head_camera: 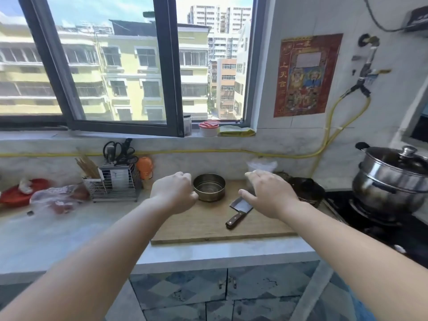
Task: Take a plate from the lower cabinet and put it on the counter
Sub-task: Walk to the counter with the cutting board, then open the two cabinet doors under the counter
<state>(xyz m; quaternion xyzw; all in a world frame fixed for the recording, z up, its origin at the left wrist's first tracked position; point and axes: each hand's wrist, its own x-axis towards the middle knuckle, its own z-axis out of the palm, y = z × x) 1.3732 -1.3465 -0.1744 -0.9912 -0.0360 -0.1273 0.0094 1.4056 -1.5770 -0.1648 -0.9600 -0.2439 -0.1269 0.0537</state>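
Both hands, empty, held out over the counter point(69, 232): our left hand point(174, 192) loosely curled, fingers folded under, beside a small metal pot point(209, 186); our right hand point(269, 193) flat and spread, palm down, hovering above the blade of a cleaver point(239, 212).

Item: wooden cutting board point(208, 228), lying at the counter's front edge, bearing pot and cleaver; likely the working surface, so we judge the bare counter to its left the easier landing spot.

Item: lower cabinet point(208, 288), directly beneath the board, both doors closed, small handles meeting at the centre seam.

Item: plate, not visible; presumably behind those doors.

Item: lidded steel stockpot point(391, 179) on the stove, right.

Status: task not begun. We judge the next step to be lowering the hands and opening a door.
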